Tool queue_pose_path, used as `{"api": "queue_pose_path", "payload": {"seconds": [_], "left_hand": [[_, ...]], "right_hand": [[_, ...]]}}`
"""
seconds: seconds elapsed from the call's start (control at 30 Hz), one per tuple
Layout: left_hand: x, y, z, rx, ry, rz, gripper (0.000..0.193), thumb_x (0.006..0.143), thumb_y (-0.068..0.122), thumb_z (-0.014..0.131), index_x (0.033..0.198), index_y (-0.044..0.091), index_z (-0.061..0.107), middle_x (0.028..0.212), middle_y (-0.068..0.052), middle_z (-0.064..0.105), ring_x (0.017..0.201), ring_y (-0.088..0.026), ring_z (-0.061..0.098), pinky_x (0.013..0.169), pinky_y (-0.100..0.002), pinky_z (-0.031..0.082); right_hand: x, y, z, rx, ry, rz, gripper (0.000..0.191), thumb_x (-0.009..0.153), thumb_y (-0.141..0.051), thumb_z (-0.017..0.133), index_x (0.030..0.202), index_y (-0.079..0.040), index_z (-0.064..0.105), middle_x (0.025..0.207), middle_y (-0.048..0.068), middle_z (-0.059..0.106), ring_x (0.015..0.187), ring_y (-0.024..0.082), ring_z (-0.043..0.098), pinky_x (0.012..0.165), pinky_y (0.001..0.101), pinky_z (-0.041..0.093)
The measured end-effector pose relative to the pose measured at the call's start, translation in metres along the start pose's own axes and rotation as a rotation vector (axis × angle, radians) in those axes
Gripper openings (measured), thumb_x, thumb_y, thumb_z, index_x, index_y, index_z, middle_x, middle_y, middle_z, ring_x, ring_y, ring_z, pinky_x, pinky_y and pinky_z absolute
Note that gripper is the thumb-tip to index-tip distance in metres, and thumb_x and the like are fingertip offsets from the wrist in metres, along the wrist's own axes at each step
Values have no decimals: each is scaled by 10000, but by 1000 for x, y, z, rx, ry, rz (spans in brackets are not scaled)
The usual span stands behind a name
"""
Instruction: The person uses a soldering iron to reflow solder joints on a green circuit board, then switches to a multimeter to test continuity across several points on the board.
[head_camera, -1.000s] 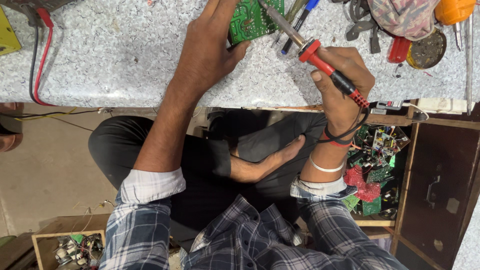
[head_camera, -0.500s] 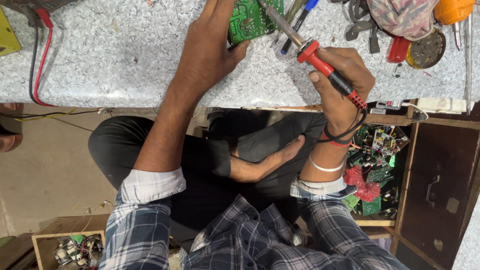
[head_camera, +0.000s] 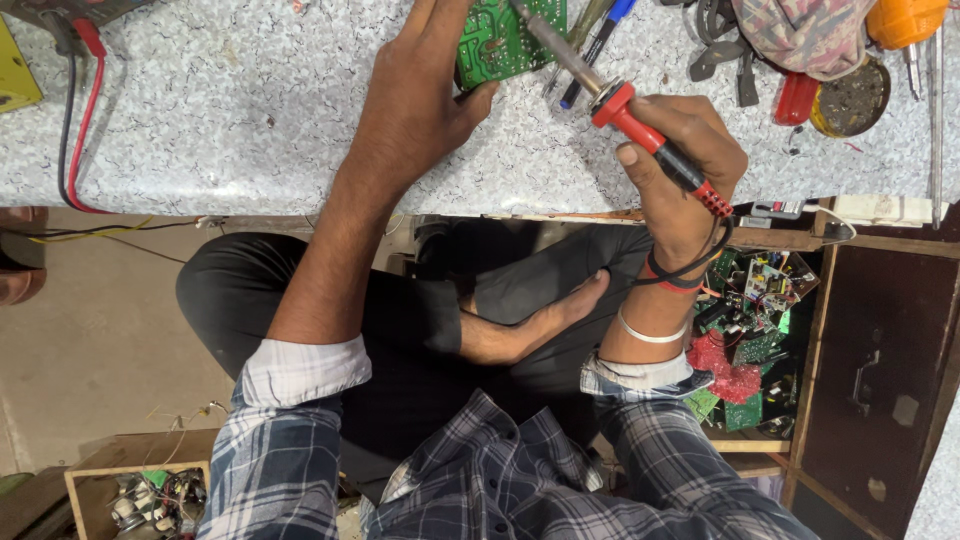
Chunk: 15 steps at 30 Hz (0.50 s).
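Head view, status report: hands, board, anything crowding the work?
Left hand flat on green circuit board, pinning it. Right hand gripping red-handled soldering iron, tip over the board. Pens and pliers crowd the board's right side.

My left hand (head_camera: 420, 95) lies flat, palm down, fingers reaching forward, forearm extended with the sleeve rolled up. My right hand (head_camera: 680, 160) is curled in a fist grip, wrist bent, forearm nearly vertical.
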<state>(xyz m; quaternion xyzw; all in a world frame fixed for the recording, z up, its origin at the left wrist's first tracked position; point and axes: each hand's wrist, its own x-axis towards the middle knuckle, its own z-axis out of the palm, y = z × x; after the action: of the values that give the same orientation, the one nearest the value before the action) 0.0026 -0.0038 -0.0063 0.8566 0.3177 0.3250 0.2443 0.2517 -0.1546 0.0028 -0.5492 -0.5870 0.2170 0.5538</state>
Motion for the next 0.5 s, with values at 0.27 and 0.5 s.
{"api": "queue_pose_path", "payload": {"seconds": [0.27,0.5], "left_hand": [[-1,0,-1,-9,-14,-12,812,922,75,906,1543,69,383,1360,-169,570,971,-215,776,799,-287,613],[0,0,0,-25,-8,-7,833,911,55,902,1554,73,373,1384,-175,556,955,-208,772,798,-281,613]], "right_hand": [[0,-2,2,14,8,28,381,1000,-248,872,1262,-4,743,1145,129,709,1021,178,666,897,277,522],[0,0,1,5,12,14,374,992,-247,875,1252,-11,748,1183,126,708,1009,173,660,883,275,520]]}}
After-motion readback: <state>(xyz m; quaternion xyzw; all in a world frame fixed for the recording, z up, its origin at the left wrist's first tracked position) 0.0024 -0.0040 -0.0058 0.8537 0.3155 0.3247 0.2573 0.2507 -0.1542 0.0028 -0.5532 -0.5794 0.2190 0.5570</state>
